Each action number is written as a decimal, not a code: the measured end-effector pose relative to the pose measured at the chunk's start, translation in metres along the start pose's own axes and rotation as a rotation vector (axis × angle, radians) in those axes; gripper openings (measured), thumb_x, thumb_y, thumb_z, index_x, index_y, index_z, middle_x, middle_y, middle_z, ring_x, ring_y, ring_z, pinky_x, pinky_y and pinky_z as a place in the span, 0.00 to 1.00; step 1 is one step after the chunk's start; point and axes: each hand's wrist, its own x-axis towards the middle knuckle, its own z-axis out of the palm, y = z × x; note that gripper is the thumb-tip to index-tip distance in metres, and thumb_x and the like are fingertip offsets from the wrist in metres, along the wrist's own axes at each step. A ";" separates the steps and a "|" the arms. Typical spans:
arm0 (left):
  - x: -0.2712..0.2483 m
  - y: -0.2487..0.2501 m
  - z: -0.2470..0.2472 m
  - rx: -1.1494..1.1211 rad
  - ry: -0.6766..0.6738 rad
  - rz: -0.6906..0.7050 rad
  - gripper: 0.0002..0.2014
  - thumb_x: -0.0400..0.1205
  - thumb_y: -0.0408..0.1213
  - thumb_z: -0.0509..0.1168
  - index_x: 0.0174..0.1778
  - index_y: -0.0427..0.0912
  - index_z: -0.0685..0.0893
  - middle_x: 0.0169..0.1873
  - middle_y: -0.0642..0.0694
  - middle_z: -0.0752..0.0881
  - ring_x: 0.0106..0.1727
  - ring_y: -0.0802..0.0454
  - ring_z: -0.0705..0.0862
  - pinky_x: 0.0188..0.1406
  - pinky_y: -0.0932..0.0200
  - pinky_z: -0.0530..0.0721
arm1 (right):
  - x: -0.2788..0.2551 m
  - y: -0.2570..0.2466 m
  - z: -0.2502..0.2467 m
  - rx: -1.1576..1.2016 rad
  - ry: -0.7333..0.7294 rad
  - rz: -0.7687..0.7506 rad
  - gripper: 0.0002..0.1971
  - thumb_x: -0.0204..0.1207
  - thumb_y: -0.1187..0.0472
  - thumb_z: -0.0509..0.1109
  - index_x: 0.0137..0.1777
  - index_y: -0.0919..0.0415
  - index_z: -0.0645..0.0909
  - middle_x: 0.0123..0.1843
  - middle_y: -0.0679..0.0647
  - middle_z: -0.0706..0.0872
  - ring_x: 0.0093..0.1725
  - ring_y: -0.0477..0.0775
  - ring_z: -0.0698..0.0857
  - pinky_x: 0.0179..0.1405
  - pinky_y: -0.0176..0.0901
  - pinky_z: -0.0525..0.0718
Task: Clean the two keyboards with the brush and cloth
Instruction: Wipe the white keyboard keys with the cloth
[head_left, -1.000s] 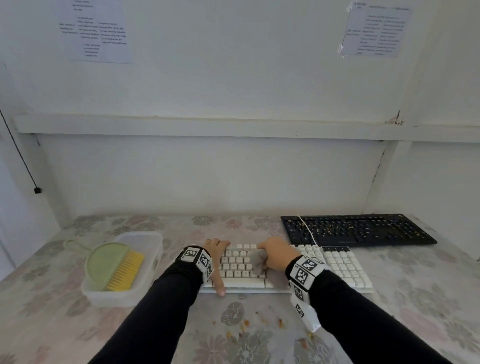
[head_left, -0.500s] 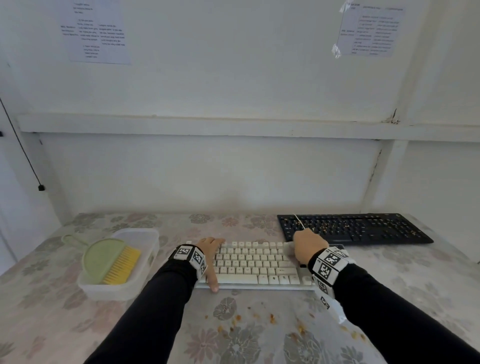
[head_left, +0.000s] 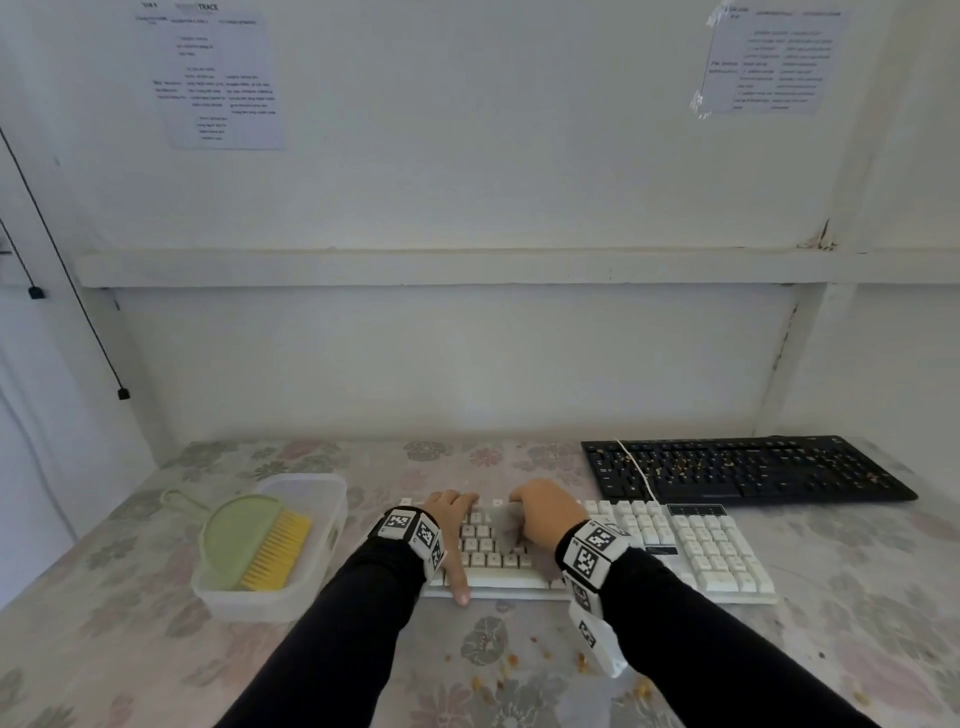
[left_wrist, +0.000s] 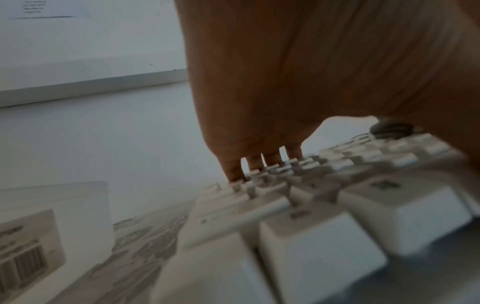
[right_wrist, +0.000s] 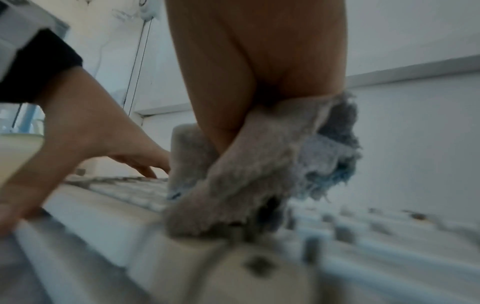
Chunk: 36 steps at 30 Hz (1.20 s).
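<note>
Nearest, on the floral-patterned desk (head_left: 130, 639): scattered orange-brown crumbs (head_left: 511, 660), lying loose in front of the white full-size keyboard (head_left: 706, 551) and between the two black sleeves (head_left: 701, 639).

On the white full-size keyboard, left portion: left hand (head_left: 454, 525) laid flat, fingers (left_wrist: 235, 170) extended and tips touching the far key rows, thumb reaching over the near edge. Nothing gripped; hand spread wide.

Just beside it, over the keyboard's middle: right hand (head_left: 545, 512) curled around a frayed grey cloth (right_wrist: 241, 185), pressed down onto the keys. Loose threads and a bluish inner layer hanging from the cloth on the right-wrist view. Checkered marker bands (head_left: 592, 553) worn on both wrists.

Left of the keyboard, near but apart: translucent rectangular plastic container (head_left: 332, 499), holding a pale green brush with yellow bristles (head_left: 254, 540), bristles pointing right. Handle loop projecting over the container's left rim.

Farther back and to the right: black flat keyboard (head_left: 743, 470), covered with small crumbs across the keys. Thin white cable (head_left: 636, 470) running across its left end toward the white keyboard.

Behind: white wall with a horizontal ledge (head_left: 467, 267), two printed paper sheets (head_left: 218, 78) fixed above; text unreadable.
</note>
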 end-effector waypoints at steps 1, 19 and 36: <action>0.000 0.000 0.001 0.005 0.006 0.003 0.66 0.58 0.50 0.84 0.84 0.47 0.46 0.83 0.47 0.55 0.83 0.46 0.56 0.78 0.37 0.63 | 0.000 0.008 -0.001 0.027 0.006 0.020 0.12 0.79 0.67 0.59 0.37 0.56 0.80 0.48 0.57 0.86 0.52 0.57 0.85 0.53 0.42 0.80; 0.006 0.004 0.000 0.126 -0.021 -0.025 0.66 0.59 0.57 0.82 0.84 0.51 0.43 0.83 0.46 0.53 0.82 0.43 0.56 0.76 0.34 0.64 | -0.056 0.130 -0.058 -0.219 0.096 0.523 0.14 0.81 0.65 0.55 0.58 0.61 0.81 0.60 0.58 0.83 0.58 0.58 0.85 0.52 0.44 0.81; 0.028 0.056 0.011 0.087 0.061 0.045 0.66 0.60 0.63 0.78 0.84 0.46 0.44 0.83 0.44 0.52 0.83 0.42 0.54 0.79 0.32 0.44 | -0.015 0.067 -0.020 -0.043 0.008 0.127 0.12 0.80 0.67 0.59 0.50 0.56 0.83 0.59 0.59 0.85 0.58 0.58 0.84 0.55 0.46 0.81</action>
